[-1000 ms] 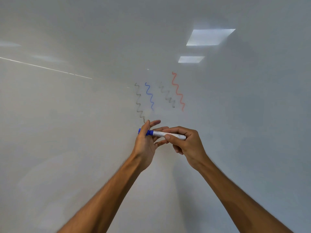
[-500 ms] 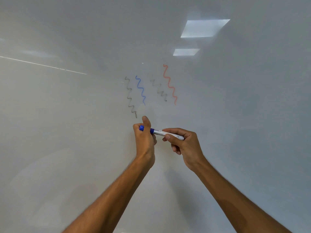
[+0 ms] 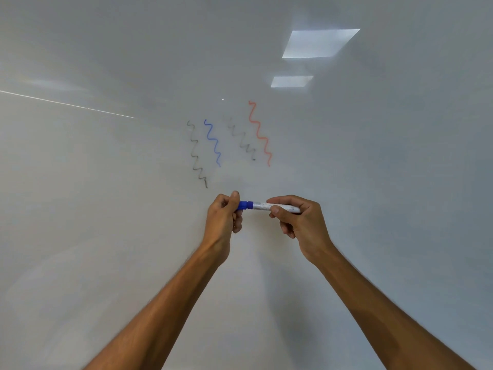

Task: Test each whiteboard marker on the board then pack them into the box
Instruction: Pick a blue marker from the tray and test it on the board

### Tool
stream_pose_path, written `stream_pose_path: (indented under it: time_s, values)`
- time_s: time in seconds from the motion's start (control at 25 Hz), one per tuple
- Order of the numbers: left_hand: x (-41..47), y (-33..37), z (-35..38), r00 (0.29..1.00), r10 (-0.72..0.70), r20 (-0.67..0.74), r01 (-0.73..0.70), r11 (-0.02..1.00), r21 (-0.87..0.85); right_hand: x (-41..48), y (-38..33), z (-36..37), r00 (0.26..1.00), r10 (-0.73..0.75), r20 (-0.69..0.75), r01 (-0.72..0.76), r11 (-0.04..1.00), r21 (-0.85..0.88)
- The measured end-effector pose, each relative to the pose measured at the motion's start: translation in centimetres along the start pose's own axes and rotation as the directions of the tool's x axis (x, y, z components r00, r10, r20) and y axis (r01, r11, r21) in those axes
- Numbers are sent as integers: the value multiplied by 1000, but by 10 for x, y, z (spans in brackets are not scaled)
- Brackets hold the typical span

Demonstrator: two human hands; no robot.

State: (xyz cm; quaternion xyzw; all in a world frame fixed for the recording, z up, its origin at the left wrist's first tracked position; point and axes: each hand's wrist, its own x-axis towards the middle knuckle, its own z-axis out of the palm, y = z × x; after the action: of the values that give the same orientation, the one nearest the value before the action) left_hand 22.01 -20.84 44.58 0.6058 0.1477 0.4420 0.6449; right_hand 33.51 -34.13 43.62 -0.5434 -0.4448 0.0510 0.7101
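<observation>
Head view: your left hand (image 3: 222, 217) pinches the blue cap (image 3: 245, 205) and your right hand (image 3: 301, 225) grips the marker (image 3: 262, 206) by its barrel. The marker lies level in front of the board (image 3: 106, 209), below four squiggles (image 3: 213, 142)

Both arms come up from the bottom of the frame: left forearm (image 3: 165, 303) from lower centre-left, right forearm (image 3: 386, 308) from the lower right, angling in toward the middle. The left hand (image 3: 222, 220) is curled up like a fist round the blue end of the marker (image 3: 262, 206), thumb sticking up on top. The right hand (image 3: 304, 228) pinches the white barrel between thumb and index, other fingers tucked under. The hands sit pretty much level, just apart.
</observation>
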Motion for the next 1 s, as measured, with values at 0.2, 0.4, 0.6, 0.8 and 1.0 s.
stream_pose_path:
  time_s: [0.2,0.4,0.6,0.8,1.0]
  values:
    - [3,-4,0,996,-2,93,-1,1000,30,7,1,-11,998,-29,47,32,998,-50]
    - [4,-11,3,993,7,118,-12,999,41,14,6,-18,996,48,72,-49,999,17]
    - [5,-19,14,992,16,128,-24,998,62,18,12,-30,984,159,78,-164,985,57]
    - [2,-23,24,981,7,196,-23,996,82,21,3,-51,972,190,137,-189,982,-24]
    - [-5,-26,35,965,-2,262,-18,997,74,17,3,-76,971,195,138,-185,979,-85]
